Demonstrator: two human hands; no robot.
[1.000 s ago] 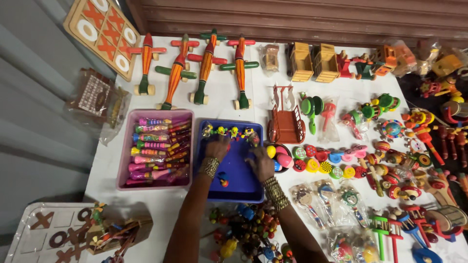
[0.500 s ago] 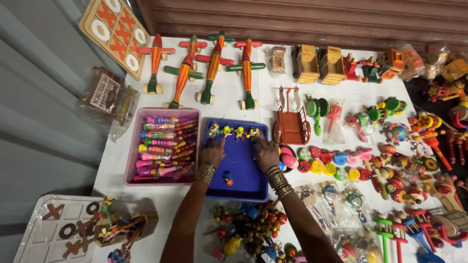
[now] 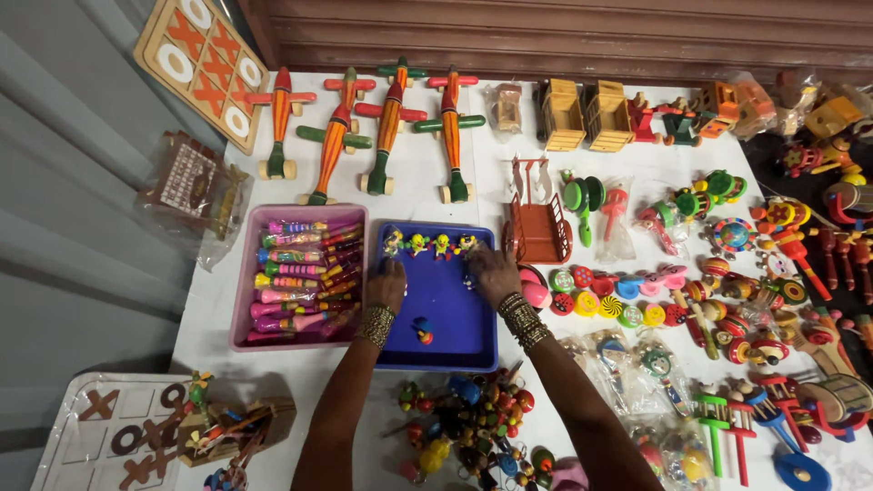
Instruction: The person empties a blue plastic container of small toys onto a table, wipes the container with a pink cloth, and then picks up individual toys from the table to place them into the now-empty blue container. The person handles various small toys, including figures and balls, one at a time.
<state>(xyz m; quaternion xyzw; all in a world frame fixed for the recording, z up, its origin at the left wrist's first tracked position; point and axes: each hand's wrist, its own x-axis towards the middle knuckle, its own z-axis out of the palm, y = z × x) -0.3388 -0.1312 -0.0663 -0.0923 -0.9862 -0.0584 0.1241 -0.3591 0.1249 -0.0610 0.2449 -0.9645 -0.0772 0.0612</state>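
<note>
Left of the blue tray [image 3: 450,350] sits a pink tray [image 3: 244,332] of striped sticks. Inside the blue tray, the left hand [image 3: 386,286] rests with fingers curled loosely, gripping nothing visible, just below a row of small figures [image 3: 429,244]. The right hand [image 3: 491,273] reaches the row's right end, and its grasp cannot be told; a red wooden cart [image 3: 538,232] stands just right of the tray.

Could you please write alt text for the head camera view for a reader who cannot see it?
Two bare hands, left hand and right hand, rest inside a blue tray beside a row of small figures, on a white table crowded with colourful wooden toys.
</note>
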